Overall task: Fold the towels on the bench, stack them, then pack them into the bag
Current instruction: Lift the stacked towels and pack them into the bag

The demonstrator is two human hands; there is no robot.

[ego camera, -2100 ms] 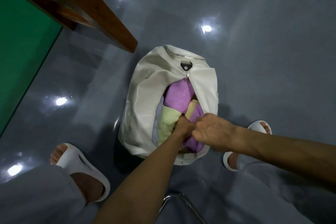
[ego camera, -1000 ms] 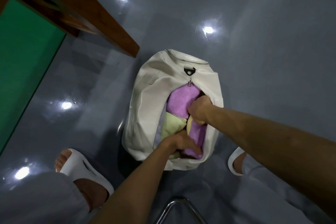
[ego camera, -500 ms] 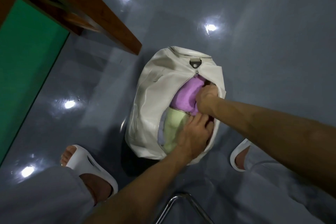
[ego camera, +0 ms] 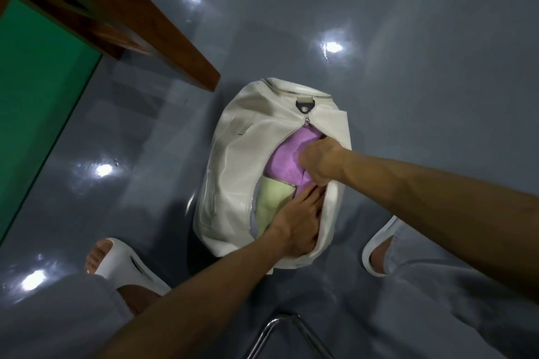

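A white zip bag lies on the grey floor with its zip open. Inside it sit a purple towel at the far end and a pale green towel nearer me. My left hand lies flat with straight fingers, pressing on the towels at the near right of the opening. My right hand is pushed down between the purple towel and the bag's right wall. Its fingers are hidden inside the bag.
A wooden bench leg and rail reach in from the upper left, ending just left of the bag. A green wall borders the floor on the left. My feet in white slippers flank the bag. A chrome tube shows at the bottom.
My right hand went from the near end of the opening to the far right, down beside the purple towel. My left hand flattened onto the towels, and the cream towel went out of sight.
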